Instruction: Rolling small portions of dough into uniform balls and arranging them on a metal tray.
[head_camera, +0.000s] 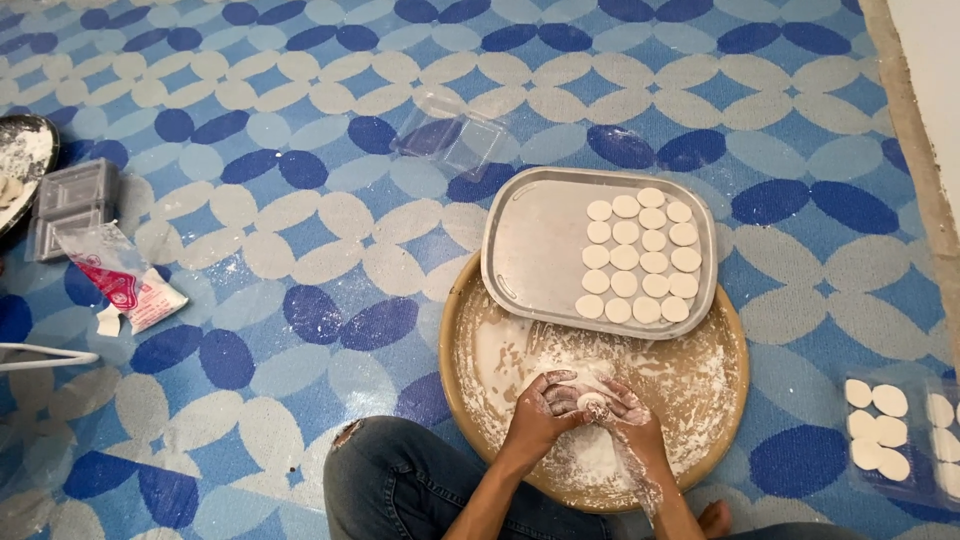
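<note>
Fingers of both hands are curled together around a small piece of white dough (592, 403). From the head view, the left hand (540, 410) and the right hand (628, 415) press it between them, low over the floury round wooden tray (470, 350). A metal tray (535, 245) rests on the far rim of the wooden one, with rows of flat white discs (640, 255) on its right part. More discs lie in a clear plastic box (905, 430) at the right, on the blue patterned floor mat (300, 200).
</note>
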